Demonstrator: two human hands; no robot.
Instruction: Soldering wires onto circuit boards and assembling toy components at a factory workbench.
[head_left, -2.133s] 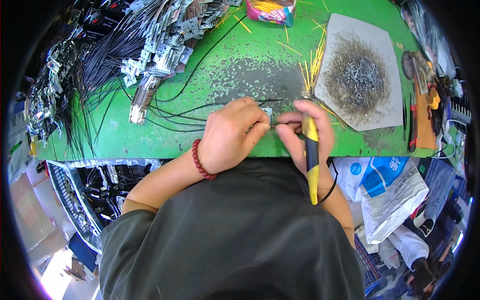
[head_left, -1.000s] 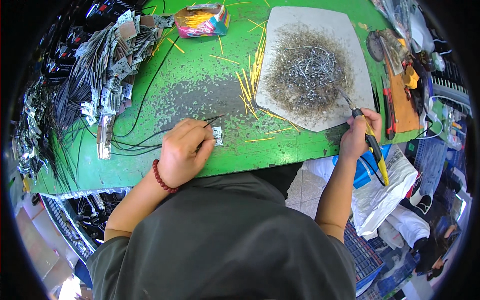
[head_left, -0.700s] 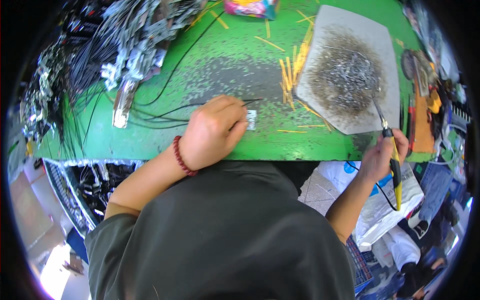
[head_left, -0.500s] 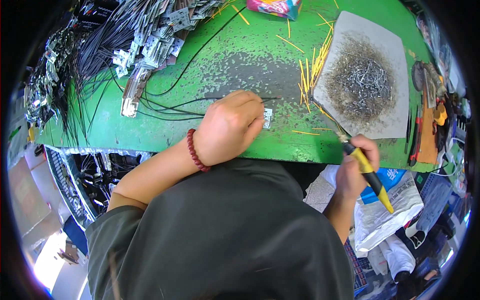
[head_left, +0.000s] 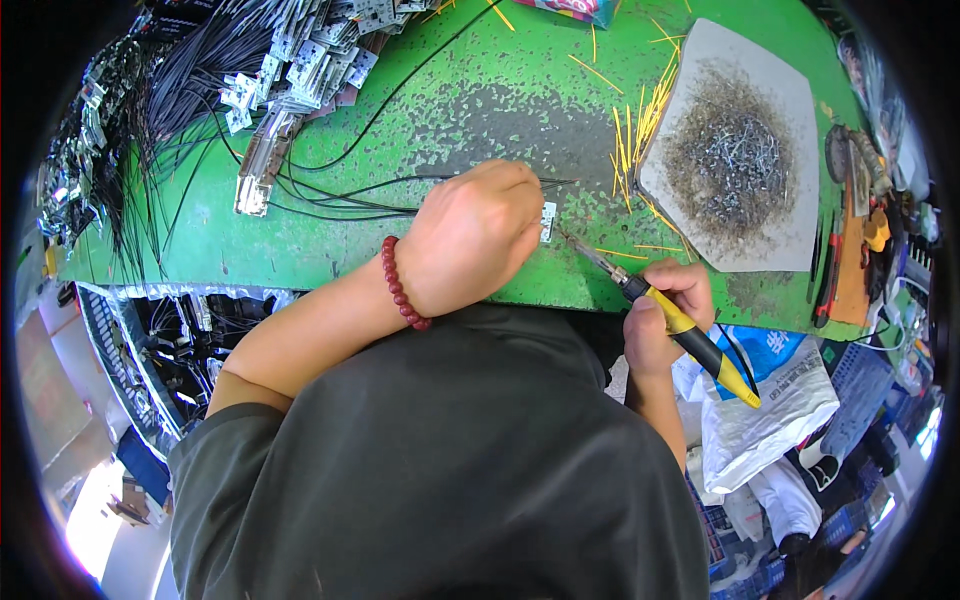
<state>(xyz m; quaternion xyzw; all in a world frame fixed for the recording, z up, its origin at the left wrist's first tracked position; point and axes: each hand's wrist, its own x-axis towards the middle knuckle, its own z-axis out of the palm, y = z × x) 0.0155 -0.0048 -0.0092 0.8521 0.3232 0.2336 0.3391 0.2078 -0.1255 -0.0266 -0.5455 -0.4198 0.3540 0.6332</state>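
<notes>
My left hand (head_left: 478, 235), with a red bead bracelet (head_left: 398, 284) at its wrist, is closed over thin black wires (head_left: 350, 205). Their ends (head_left: 560, 181) stick out past its far side. A small white circuit board (head_left: 548, 222) peeks out just right of the knuckles; its rest is hidden by the hand. In my right hand (head_left: 665, 318) is a yellow and black soldering iron (head_left: 682, 327), gripped like a pen. Its metal tip (head_left: 572, 241) points left, a little to the right of the small board.
A grey pad (head_left: 805, 185) bearing a heap of solder scraps lies at the right, beside several yellow sticks (head_left: 626, 140). Bundles of boards with black wires (head_left: 185, 75) fill the far left of the green table (head_left: 420, 130). Hand tools (head_left: 835, 260) lie along the right edge.
My right hand has brought the soldering iron leftward, from beside the grey pad to close by the small board. My left hand keeps its closed hold, with little shift.
</notes>
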